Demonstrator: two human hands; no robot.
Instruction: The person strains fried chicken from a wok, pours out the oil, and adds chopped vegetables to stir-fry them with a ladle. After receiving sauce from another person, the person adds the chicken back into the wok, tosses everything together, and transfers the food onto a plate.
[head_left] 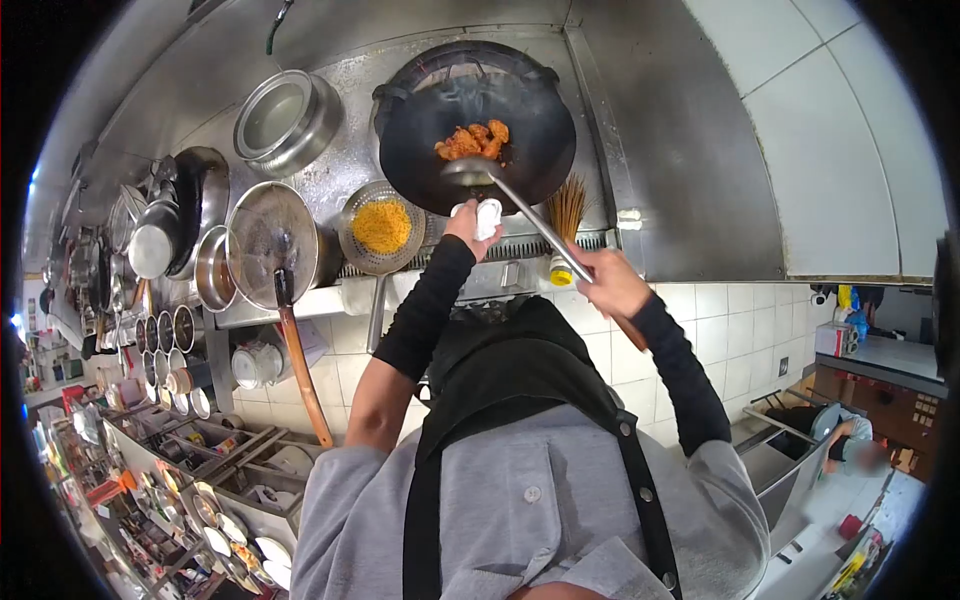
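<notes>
A large dark wok (410, 150) sits on the stove, with orange-red fried pieces (465, 143) in its middle. My left hand (470, 230) grips a white cloth (488, 219) at the wok's near edge. In my right hand (610, 283) is a long-handled metal ladle (532, 218); its bowl rests inside the wok, just below the food. The ladle's wooden handle end sticks out below my right hand. A bamboo brush (568, 208) stands right of the wok, beside a yellow-topped container (560, 272).
Left of the wok are a perforated strainer with yellow bits (381, 226), a wide wooden-handled strainer (283, 245) over a pot, and a lidded metal pot (287, 123). Plates (235, 528) lie at lower left. Another person (855, 445) is at far right.
</notes>
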